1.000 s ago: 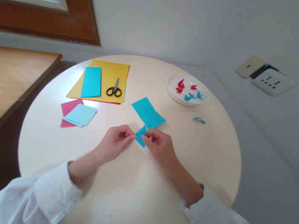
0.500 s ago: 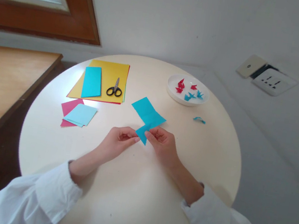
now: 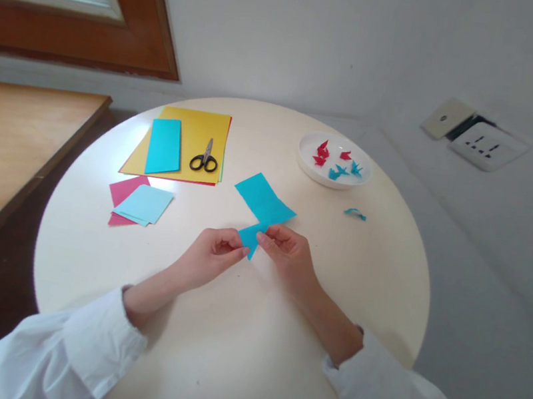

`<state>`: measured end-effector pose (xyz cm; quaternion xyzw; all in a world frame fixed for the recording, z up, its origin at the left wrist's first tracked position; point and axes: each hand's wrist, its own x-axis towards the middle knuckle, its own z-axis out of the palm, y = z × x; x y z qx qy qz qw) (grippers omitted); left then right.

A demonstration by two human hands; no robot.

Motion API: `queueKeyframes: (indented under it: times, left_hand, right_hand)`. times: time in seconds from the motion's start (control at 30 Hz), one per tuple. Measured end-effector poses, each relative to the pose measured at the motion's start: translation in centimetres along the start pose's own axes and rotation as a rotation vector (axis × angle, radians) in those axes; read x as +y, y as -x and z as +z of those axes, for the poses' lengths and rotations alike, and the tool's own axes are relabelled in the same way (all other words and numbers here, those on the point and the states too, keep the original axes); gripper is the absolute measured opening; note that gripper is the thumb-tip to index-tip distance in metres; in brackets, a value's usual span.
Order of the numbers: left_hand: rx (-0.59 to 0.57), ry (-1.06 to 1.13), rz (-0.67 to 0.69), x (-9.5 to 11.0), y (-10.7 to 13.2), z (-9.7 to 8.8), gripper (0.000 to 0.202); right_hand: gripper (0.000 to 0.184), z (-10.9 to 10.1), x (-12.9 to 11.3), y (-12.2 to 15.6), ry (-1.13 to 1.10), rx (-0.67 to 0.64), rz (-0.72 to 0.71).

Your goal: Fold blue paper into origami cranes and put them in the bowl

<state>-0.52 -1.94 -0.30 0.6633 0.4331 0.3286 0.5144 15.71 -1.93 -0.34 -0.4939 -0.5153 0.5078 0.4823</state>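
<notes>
Between my hands is a small folded piece of blue paper (image 3: 249,237), with one pointed corner hanging down. My left hand (image 3: 212,252) pinches its left edge between thumb and fingers. My right hand (image 3: 288,253) grips its right side, the thumb lying on top. Just beyond my fingers lies a larger creased sheet of blue paper (image 3: 264,196), flat on the table; the held piece overlaps its near edge in the view. Whether the two touch I cannot tell.
On the round white table (image 3: 222,354), black-handled scissors (image 3: 204,160) and a blue packet (image 3: 165,146) lie on yellow paper (image 3: 198,122). Pink and pale blue squares (image 3: 144,204) are nearer. A white dish (image 3: 333,182) holds several red and blue folded figures; a twisted blue scrap (image 3: 355,213) lies close by.
The small folded blue paper has shifted slightly left and turned, its pointed corner now lower and nearer my left thumb. The larger blue sheet has stayed put.
</notes>
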Motion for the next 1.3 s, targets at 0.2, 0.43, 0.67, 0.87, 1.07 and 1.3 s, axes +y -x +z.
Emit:
queueKeyframes:
  times: [0.2, 0.43, 0.67, 0.87, 1.07, 1.3]
  left_hand:
    - [0.038, 0.011, 0.001, 0.4, 0.1, 0.0, 0.029]
    - [0.035, 0.190, 0.001, 0.6, 0.0, 0.2, 0.030]
    - [0.078, 0.148, -0.033, 0.4, -0.1, 0.3, 0.036]
    - [0.105, 0.129, -0.035, 0.4, 0.0, 0.3, 0.038]
    - [0.099, 0.088, -0.014, 0.1, -0.1, 0.2, 0.036]
    - [0.081, 0.066, 0.000, 0.2, 0.2, -0.1, 0.033]
  right_hand:
    - [0.025, 0.0, 0.2, -0.1, 0.025, 0.038, -0.011]
    - [0.023, 0.3, 0.5, 0.0, 0.001, -0.048, -0.033]
    - [0.021, 0.1, 1.0, -0.1, 0.067, -0.002, -0.051]
    - [0.023, 0.1, 0.8, 0.0, 0.073, -0.022, -0.040]
    - [0.019, 0.1, 1.1, 0.0, 0.096, -0.005, -0.073]
    - [0.019, -0.1, 1.0, 0.1, 0.117, -0.011, -0.076]
